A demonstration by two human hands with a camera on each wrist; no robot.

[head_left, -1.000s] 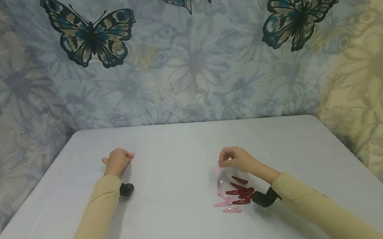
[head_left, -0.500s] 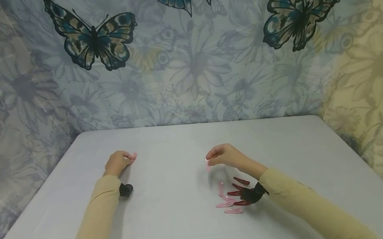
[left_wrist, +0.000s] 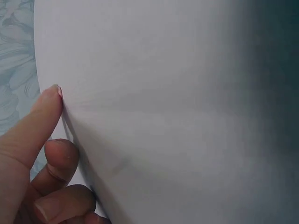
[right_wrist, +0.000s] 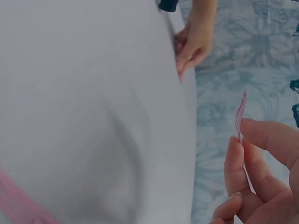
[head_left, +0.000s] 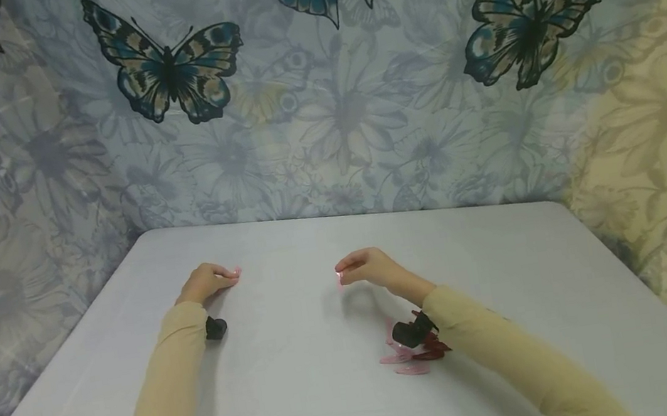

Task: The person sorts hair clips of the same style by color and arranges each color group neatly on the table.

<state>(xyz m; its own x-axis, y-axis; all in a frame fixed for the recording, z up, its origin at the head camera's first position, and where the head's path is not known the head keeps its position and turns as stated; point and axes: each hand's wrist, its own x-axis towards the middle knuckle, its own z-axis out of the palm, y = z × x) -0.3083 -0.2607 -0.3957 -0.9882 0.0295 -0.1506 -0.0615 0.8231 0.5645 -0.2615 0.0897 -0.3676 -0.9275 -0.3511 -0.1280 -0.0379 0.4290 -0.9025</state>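
At the far left of the table, my left hand (head_left: 205, 282) pinches a pink hair clip (head_left: 237, 271) between thumb and fingers, low over the surface. Only a sliver of that clip shows past the thumb in the left wrist view. My right hand (head_left: 375, 268) holds another pink snap hair clip (right_wrist: 240, 114) by its end, raised above the table with its shadow below. Under the right forearm lies a pile of pink clips (head_left: 412, 369) and dark red clips (head_left: 436, 349), partly hidden by the black wrist camera (head_left: 414, 330).
A white table (head_left: 304, 356) spreads beneath both arms, its back edge close to a wall covering (head_left: 351, 112) printed with flowers and butterflies. Another black camera (head_left: 216, 327) sits on the left wrist.
My right hand has carried its pink clip up from the pile and leftward toward the left hand. The left hand stays almost in place, its clip still pinched.
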